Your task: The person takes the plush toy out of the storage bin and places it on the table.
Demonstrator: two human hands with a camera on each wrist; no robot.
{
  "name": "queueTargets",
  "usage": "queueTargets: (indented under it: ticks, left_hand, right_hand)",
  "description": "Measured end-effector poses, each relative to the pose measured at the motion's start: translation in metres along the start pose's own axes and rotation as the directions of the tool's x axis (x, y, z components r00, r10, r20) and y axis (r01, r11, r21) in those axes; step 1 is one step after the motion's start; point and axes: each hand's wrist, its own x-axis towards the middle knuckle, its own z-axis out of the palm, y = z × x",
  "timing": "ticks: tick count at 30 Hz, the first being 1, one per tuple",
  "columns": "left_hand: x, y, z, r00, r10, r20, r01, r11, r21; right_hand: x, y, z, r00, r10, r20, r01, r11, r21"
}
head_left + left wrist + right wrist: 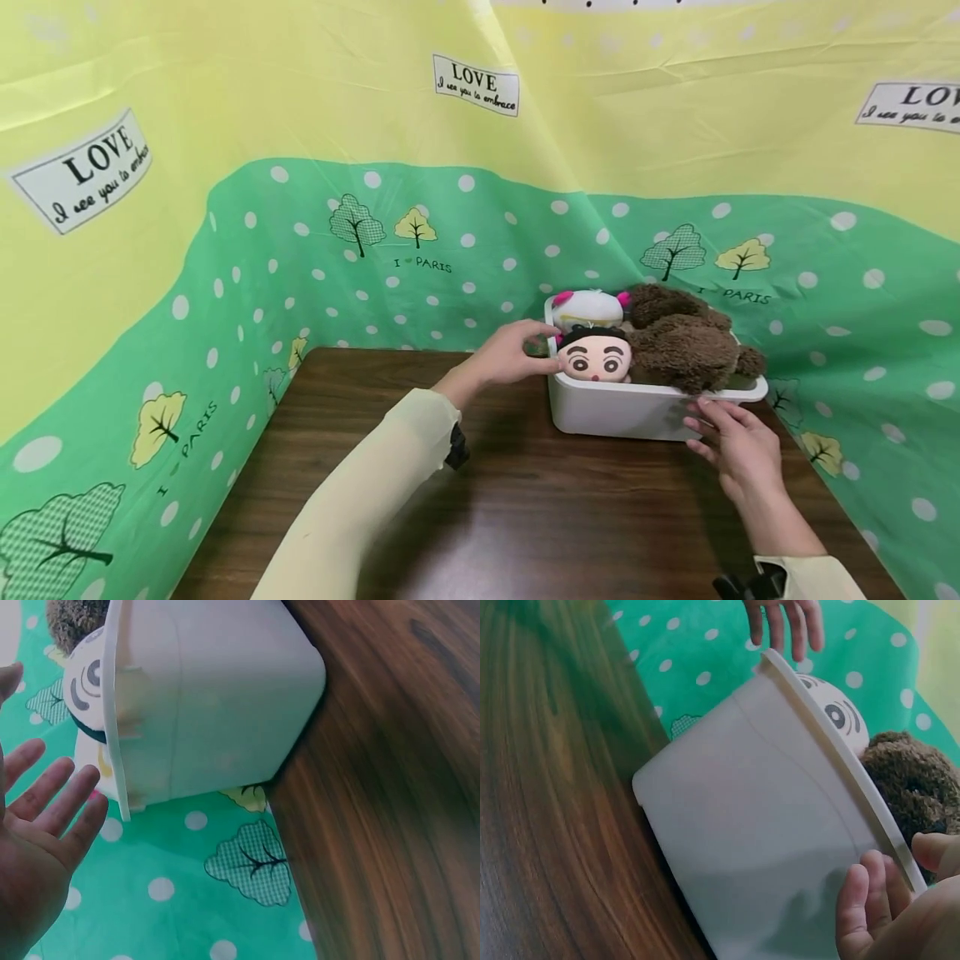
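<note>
A white plastic bin (622, 412) stands on the table and holds several plush toys. A doll with a round face and black hair (595, 357) sits at its front left, with a white plush toy with pink ears (588, 307) behind. Brown fluffy plush (686, 342) fills the right side and hangs over the rim. My left hand (516, 352) is beside the doll at the left rim; in the left wrist view its fingers are spread and hold nothing. At the front rim, my right hand (742, 446) pinches the edge, thumb inside and fingers against the outer wall.
The dark wooden table (570, 525) reaches back to a green and yellow printed cloth (420, 250) hanging behind it and on both sides. The bin stands close to the cloth at the far right.
</note>
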Motion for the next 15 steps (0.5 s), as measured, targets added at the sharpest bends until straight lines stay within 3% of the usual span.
queueTargets:
  ticks: [6,15]
  left_hand:
    - [0.023,0.011,0.009,1.000,0.014,0.025,-0.014,1.000,-0.002]
    - [0.043,0.017,0.016,0.998,0.020,0.056,-0.023,0.998,0.054]
  right_hand:
    - [0.004,0.000,0.001,0.999,0.044,-0.009,-0.043,0.999,0.029]
    - [0.012,-0.001,0.003,0.994,0.085,-0.070,-0.081,0.995,0.050]
